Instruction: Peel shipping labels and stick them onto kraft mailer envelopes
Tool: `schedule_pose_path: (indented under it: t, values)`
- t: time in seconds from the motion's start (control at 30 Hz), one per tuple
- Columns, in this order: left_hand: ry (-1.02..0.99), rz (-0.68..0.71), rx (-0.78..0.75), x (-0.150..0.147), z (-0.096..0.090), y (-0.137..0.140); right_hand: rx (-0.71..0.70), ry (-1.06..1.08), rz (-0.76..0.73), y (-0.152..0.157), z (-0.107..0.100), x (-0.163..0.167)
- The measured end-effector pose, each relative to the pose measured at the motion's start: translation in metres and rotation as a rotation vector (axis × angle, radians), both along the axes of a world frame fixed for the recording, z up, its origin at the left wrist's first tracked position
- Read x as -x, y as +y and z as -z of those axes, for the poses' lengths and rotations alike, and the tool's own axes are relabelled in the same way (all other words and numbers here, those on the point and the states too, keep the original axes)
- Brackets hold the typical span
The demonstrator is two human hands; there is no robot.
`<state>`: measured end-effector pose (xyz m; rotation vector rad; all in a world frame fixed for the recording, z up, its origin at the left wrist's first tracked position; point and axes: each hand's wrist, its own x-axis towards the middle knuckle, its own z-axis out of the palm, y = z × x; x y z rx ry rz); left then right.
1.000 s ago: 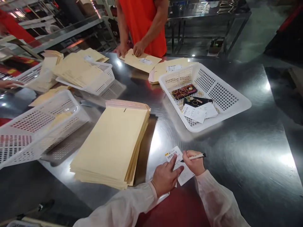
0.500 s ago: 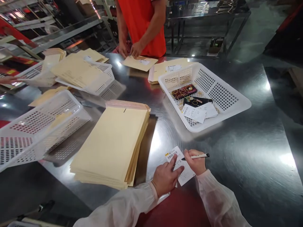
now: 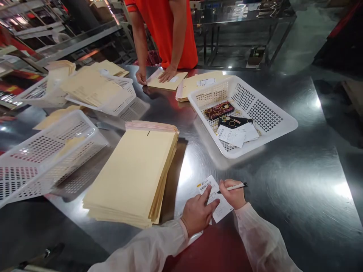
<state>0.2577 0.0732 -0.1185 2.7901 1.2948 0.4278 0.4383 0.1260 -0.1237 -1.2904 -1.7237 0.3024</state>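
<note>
Left hand (image 3: 195, 214): fingers spread on the slip (image 3: 223, 209)
Right hand (image 3: 233, 195): closed round my pen (image 3: 237, 186)
Slip: seemingly mid-writing, unfinished
Basket (image 3: 256, 145): papers (image 3: 230, 136) inside, status unclear to me

slip (image 3: 222, 209): partly under left hand (image 3: 196, 214) | near-left basket (image 3: 85, 151): cut by left edge | co-worker (image 3: 159, 26): cut at top

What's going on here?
The left hand rests on a printed slip on the metal table, while the right hand holds a pen to it. An envelope stack lies to the left; beyond, a white basket holds slips and dark patterned items. Opposite, a co-worker's hand lies on an envelope.
</note>
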Motion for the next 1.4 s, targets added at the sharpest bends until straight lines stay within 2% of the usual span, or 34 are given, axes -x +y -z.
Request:
schedule_pose_path:
  t: [0.2, 0.5, 0.63, 0.83, 1.4]
  values:
    - [-0.013, -0.004, 0.005, -0.0012, -0.0009, 0.0002, -0.012, -0.027, 0.074, 0.0004, -0.0006, 0.0002]
    - [0.019, 0.001, 0.028, -0.0011, -0.0022, -0.0001, 0.008, 0.011, 0.064, 0.0011, 0.0019, 0.0011]
    - [0.010, 0.007, 0.022, -0.0005, -0.0008, -0.0002, -0.031, 0.015, 0.054, 0.0018, 0.0023, -0.0005]
    - [0.002, 0.015, 0.045, 0.0005, 0.0017, -0.0006, -0.035, 0.008, 0.150, -0.0008, -0.0002, -0.0023]
    - [-0.002, 0.002, 0.031, -0.0008, -0.0009, -0.0002, 0.035, 0.016, 0.084, 0.0021, 0.0032, -0.0034]
